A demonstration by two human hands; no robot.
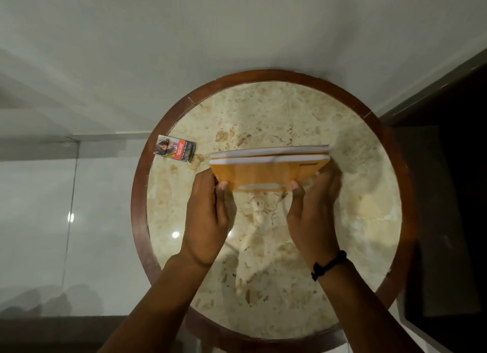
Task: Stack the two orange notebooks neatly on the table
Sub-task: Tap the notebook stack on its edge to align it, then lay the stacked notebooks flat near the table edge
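Two orange notebooks (263,172) are pressed together and held nearly on edge above the round marble table (263,115), their white page edges facing up. My left hand (208,215) grips the pair at its left end, thumb on the near cover. My right hand (313,215) grips the right end the same way, with a black band on that wrist. The far cover and the fingers behind the notebooks are hidden.
A small printed cardboard pack (174,148) lies at the table's left rim. The table has a dark wooden rim (138,207). A dark piece of furniture (448,194) stands close on the right. Pale glossy floor surrounds the table.
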